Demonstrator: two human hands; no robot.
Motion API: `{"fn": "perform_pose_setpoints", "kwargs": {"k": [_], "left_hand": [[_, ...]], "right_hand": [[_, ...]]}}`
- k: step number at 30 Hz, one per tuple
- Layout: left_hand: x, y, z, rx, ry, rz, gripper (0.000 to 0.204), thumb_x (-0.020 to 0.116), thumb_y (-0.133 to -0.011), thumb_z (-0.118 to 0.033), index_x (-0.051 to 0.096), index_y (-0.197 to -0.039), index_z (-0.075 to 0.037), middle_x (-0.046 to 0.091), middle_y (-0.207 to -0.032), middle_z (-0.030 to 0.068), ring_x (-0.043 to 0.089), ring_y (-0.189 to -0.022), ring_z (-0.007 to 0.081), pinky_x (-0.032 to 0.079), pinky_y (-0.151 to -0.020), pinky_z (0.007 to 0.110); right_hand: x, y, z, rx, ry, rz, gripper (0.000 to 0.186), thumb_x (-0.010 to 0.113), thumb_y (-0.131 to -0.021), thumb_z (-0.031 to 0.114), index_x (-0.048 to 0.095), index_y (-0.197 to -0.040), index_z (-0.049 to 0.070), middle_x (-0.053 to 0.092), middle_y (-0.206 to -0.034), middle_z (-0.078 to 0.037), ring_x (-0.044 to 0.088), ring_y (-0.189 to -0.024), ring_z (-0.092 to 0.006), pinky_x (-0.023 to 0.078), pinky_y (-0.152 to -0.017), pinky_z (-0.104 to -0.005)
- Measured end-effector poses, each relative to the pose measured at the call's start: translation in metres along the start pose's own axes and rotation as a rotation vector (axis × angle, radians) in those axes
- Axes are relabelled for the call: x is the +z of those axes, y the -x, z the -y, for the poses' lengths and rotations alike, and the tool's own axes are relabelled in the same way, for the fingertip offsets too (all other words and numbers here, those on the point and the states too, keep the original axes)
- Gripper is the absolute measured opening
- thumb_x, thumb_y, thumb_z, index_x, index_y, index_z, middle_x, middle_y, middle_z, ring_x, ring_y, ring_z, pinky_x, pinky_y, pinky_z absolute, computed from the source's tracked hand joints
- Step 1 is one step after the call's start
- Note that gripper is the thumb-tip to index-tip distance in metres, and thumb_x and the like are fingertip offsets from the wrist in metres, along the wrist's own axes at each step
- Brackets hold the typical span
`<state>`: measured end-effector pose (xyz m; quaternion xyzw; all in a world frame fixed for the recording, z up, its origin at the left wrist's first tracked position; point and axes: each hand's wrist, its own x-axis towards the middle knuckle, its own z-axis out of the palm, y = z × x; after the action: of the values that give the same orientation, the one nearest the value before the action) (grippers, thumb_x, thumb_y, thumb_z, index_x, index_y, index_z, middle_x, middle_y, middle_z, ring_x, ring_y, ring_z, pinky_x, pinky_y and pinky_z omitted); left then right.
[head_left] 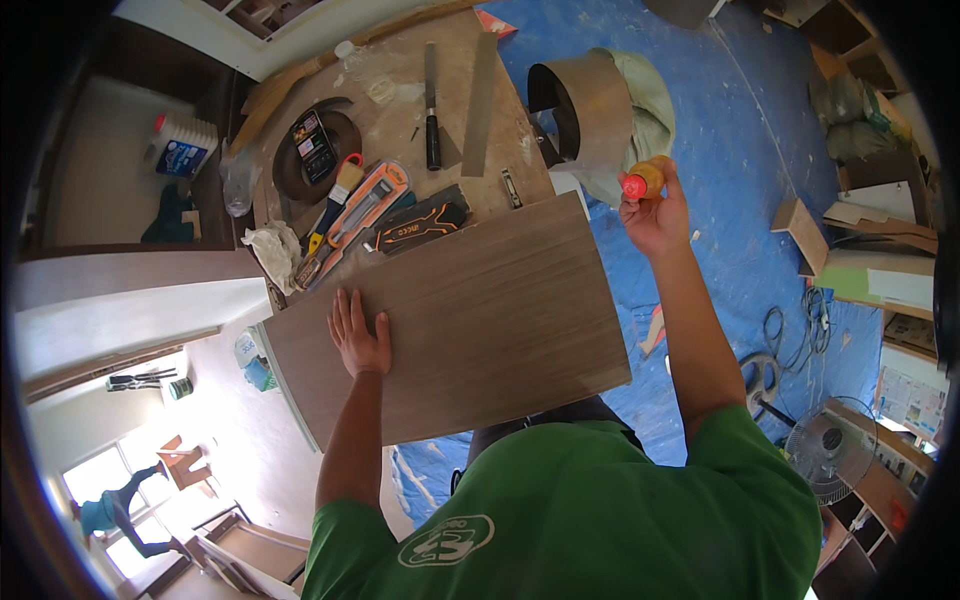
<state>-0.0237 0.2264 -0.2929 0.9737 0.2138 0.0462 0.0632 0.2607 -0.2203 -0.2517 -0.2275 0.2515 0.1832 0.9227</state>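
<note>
My left hand [360, 338] lies flat, fingers spread, on a brown wood-grain panel [490, 310] in front of me. Raised beyond the panel's right far corner, my right hand [657, 215] grips a small amber bottle [652, 176] with a red cap, its capped end tilted toward me. Close to that hand stands a wide roll of brown edge banding [600, 112] beside a pale green cloth or bag [645, 105]. Past the panel's far edge lie a black and orange tool pouch [425, 220], a packaged utility knife [375, 200] and a paintbrush [343, 190].
A phone [313, 147] rests on a coiled dark strip at the far left of the worktable [385, 130]. A black-handled blade [432, 110] lies nearby. Blue sheeting [720, 130] covers the floor. A fan [830, 450] stands at right; another person [110, 510] is at far left.
</note>
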Motion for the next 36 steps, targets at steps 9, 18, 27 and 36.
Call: {"fn": "perform_pose_setpoints", "kwargs": {"k": [9, 18, 27, 36], "left_hand": [[0.0, 0.001, 0.004, -0.009, -0.022, 0.024, 0.066, 0.055, -0.099, -0.044, 0.04, -0.156, -0.015, 0.027, -0.168, 0.0105, 0.023, -0.155, 0.0302, 0.013, -0.128, 0.05], [-0.005, 0.002, 0.003, -0.032, 0.004, 0.028, 0.066, 0.054, -0.1, -0.045, 0.039, -0.157, -0.015, 0.026, -0.168, 0.0106, 0.021, -0.156, 0.03, 0.012, -0.128, 0.05], [-0.011, 0.006, 0.0, -0.068, 0.048, 0.044, 0.066, 0.051, -0.1, -0.05, 0.041, -0.156, -0.016, 0.025, -0.168, 0.0099, 0.02, -0.156, 0.028, 0.011, -0.129, 0.048], [-0.008, -0.021, 0.04, -0.213, 0.293, -0.228, 0.063, 0.066, -0.094, -0.039, 0.049, -0.149, -0.015, 0.043, -0.155, 0.0105, 0.035, -0.146, 0.0329, 0.024, -0.121, 0.053]], "right_hand": [[-0.036, 0.01, 0.006, -0.068, -0.067, 0.018, 0.054, 0.069, -0.095, 0.051, 0.06, -0.123, 0.007, 0.068, -0.119, -0.02, 0.064, -0.082, -0.0216, 0.054, -0.065, -0.029], [-0.055, 0.014, 0.018, -0.009, -0.22, 0.131, 0.054, 0.079, -0.091, 0.036, 0.058, -0.127, 0.002, 0.066, -0.119, -0.015, 0.066, -0.1, -0.0292, 0.061, -0.085, -0.0383], [-0.018, 0.026, -0.009, 0.068, -0.197, 0.24, 0.055, 0.077, -0.093, 0.036, 0.056, -0.13, 0.0, 0.065, -0.122, -0.017, 0.066, -0.106, -0.0311, 0.061, -0.088, -0.04], [0.037, 0.075, -0.053, 0.151, -0.161, 0.337, 0.056, 0.075, -0.094, 0.038, 0.057, -0.13, 0.0, 0.065, -0.123, -0.019, 0.068, -0.106, -0.0316, 0.062, -0.09, -0.04]]}}
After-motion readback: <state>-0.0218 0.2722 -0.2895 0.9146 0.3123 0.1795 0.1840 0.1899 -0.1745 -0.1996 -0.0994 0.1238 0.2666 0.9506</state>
